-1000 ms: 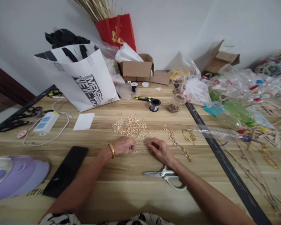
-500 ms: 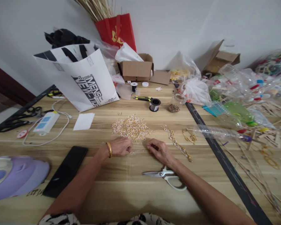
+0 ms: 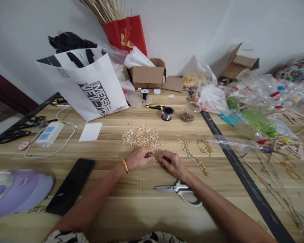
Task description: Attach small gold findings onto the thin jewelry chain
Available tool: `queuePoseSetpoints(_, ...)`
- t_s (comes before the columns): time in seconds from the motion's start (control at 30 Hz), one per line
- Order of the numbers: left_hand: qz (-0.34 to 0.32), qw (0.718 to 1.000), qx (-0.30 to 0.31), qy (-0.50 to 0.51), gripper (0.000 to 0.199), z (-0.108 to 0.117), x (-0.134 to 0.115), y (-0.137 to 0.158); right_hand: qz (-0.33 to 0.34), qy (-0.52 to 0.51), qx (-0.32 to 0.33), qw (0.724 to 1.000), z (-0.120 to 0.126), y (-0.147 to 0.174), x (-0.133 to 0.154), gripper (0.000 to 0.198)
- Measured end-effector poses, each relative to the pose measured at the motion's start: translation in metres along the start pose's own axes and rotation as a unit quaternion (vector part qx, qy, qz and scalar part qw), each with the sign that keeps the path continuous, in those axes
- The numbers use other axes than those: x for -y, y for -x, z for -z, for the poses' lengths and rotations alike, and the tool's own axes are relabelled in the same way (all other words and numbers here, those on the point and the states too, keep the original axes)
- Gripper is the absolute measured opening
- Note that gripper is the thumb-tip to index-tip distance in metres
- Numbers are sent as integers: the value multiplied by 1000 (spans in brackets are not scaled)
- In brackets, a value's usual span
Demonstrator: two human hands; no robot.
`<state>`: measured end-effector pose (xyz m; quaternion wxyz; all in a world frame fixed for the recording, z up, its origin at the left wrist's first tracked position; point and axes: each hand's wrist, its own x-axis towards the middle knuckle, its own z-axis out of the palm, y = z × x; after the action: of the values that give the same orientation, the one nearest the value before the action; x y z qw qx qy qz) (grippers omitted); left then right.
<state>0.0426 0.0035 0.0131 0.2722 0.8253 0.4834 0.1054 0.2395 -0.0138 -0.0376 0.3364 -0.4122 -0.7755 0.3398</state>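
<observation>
A heap of small gold and silver beads (image 3: pixel 142 135) lies at the middle of the table. Just in front of it, my left hand (image 3: pixel 140 157), with a gold bangle at the wrist, is closed in a pinch; what its fingertips hold is too small to name. My right hand (image 3: pixel 172 164) faces it a short gap away, thumb and fingers pressed together, their content also too small to make out. Beneath the hands lies a short beaded strand (image 3: pixel 150 162), partly covered. White-handled scissors (image 3: pixel 178 188) lie under the right wrist. Gold and silver beaded chains (image 3: pixel 192 155) rest to the right.
A black phone (image 3: pixel 71 186) and a purple object (image 3: pixel 20 192) lie left. Behind the heap stand a wire spool (image 3: pixel 167 113), a cutter knife (image 3: pixel 154 106) and a jar of beads (image 3: pixel 188 116). A white bag (image 3: pixel 91 84) rises back left; plastic bottles (image 3: pixel 260 118) crowd the right.
My left hand has moved right and slightly up, closer to my right hand, and now covers part of the short strand. My right hand has barely moved.
</observation>
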Motion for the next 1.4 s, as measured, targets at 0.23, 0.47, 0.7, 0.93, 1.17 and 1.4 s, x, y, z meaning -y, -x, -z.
queuePoseSetpoints(0.23,-25,999,-32,17,11,-22,0,-3,3,-4,8,1000,-1,0,0,13)
queuePoseSetpoints(0.47,-27,999,-40,20,12,-26,0,-4,-4,-1,7,1000,-2,0,-2,12)
queuePoseSetpoints(0.7,-17,999,-44,25,11,-26,0,-5,-9,9,10,1000,-1,0,0,12)
queuePoseSetpoints(0.93,-13,998,-53,28,12,-24,-3,-6,-6,15,18,1000,-1,0,-2,13)
queuePoseSetpoints(1.17,-2,996,-87,17,13,-19,1,-12,0,12,18,1000,0,0,-2,11)
queuePoseSetpoints(1.4,-8,991,-130,-28,15,-6,-1,-51,20,-5,13,1000,1,-1,0,11)
